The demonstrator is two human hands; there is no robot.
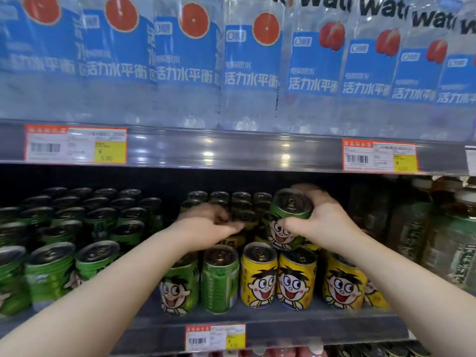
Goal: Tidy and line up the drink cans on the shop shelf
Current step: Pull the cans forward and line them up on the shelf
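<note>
shop shelving fills our view, with water bottles (252, 73) on the tier above and small cans packed on the shelf (283, 320) below. our right hand (327, 222) is wrapped round a green can (289, 215), thumb near the rim and fingers over the far side, holding it tilted toward us above the yellow cans (258, 276) in the front row. we judge it a full can: stiff, smooth and a bit heavy for its size. it would likely dent if dropped and slip if pinched by the lid, so the wall just under the top rim is the place to hold. our left hand (208, 225) reaches in among the middle cans, wrist bent down, fingers curled. it is blurred and we cannot tell whether it grips anything. more green cans (51, 269) stand at the left.
</note>
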